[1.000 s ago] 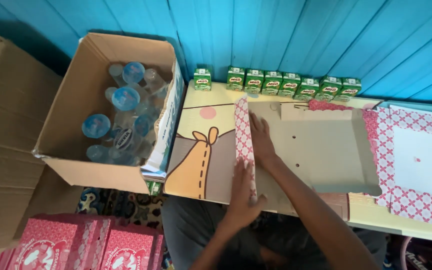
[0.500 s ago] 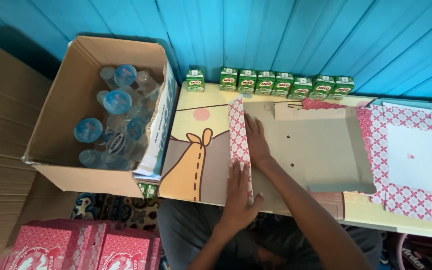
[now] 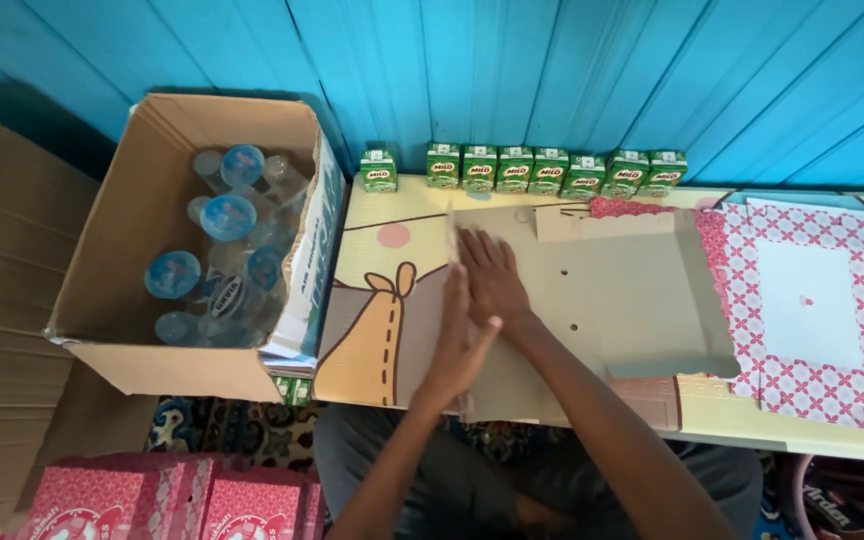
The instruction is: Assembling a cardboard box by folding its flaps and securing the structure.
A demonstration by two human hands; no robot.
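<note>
A flat brown cardboard box blank (image 3: 632, 300) lies on a low yellow table (image 3: 392, 215) with a cartoon animal print. Its left flap (image 3: 450, 235) stands upright, seen edge-on. My right hand (image 3: 492, 280) lies flat on the blank just right of the fold, fingers spread. My left hand (image 3: 457, 350) presses flat against the flap nearer to me, touching the right hand. Neither hand grips anything.
An open cardboard carton (image 3: 122, 250) of sealed water cups (image 3: 227, 215) stands left of the table. Several green drink cartons (image 3: 532, 168) line the blue wall. A pink patterned box blank (image 3: 812, 300) lies to the right. Pink boxes (image 3: 172, 500) sit bottom left.
The left flap, lying at a slant with its pink patterned side showing, now stands upright and edge-on. Both hands stayed along the fold line. The camera came a little closer.
</note>
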